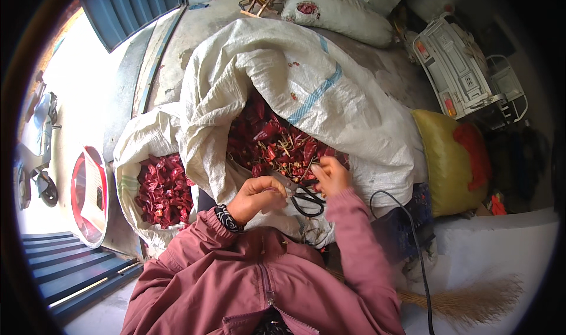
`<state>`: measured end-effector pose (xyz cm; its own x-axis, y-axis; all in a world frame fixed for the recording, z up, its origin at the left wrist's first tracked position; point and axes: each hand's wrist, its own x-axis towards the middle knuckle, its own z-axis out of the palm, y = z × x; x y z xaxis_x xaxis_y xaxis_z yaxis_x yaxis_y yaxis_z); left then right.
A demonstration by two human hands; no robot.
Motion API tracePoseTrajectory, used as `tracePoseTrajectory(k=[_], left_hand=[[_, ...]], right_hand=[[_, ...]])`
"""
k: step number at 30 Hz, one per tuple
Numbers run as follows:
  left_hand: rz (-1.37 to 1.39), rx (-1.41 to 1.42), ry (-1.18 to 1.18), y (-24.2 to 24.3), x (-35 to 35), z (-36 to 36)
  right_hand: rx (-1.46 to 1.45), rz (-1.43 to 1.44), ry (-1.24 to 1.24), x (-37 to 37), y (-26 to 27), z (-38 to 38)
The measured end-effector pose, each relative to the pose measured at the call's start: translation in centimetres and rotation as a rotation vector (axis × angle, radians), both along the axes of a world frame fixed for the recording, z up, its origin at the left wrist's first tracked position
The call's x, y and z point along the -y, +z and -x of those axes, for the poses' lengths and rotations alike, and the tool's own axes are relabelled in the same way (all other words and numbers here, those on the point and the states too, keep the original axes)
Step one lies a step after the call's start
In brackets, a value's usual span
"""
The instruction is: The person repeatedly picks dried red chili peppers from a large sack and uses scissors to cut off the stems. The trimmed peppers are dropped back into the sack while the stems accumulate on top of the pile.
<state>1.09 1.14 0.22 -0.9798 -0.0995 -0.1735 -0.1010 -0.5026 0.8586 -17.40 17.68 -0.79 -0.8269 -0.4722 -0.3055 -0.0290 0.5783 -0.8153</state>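
Observation:
Before me a large white woven sack (212, 91) gapes around dried red chili peppers (267, 131), with loose pale stems (287, 145) among them. My left hand (261, 198) is curled over the sack's near edge; a bit of dark red shows at its fingers, but what it grips is unclear. Scissors with black handles (307, 202) lie between my hands, blades pointing to the far left beside the left fingers. At the right side of the opening, my right hand (332, 175) pinches a thin stem between thumb and finger. Motion blurs both hands slightly.
A smaller white sack (126, 175) of red chilies (166, 191) stands at left, near a red-rimmed basket (90, 195). On the right are a yellow sack (446, 162), a blue crate (420, 206), a black cable (415, 237) and a straw broom (477, 297). A full sack (345, 18) lies behind.

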Motion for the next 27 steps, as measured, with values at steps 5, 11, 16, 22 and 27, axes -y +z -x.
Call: tracePoseTrajectory(k=[5, 11, 16, 22, 27], left_hand=[[0.021, 0.062, 0.072, 0.0, 0.6, -0.3], [0.295, 0.086, 0.358, -0.7, 0.0, 2.5], [0.572, -0.052, 0.318, -1.1, -1.0, 3.3], [0.468, -0.049, 0.172, -2.7, -0.7, 1.6], [0.177, -0.048, -0.072, -2.2, -0.4, 0.2]], right_hand=[[-0.738, -0.092, 0.0, 3.9, -12.0, 6.1], [-0.084, 0.212, 0.115, 2.9, -1.4, -2.4], [-0.62, 0.116, 0.203, 2.5, 0.3, -6.6], [0.218, 0.422, 0.172, -0.3, 1.4, -5.0], [0.104, 0.366, 0.286, 0.5, 2.1, -5.3]])
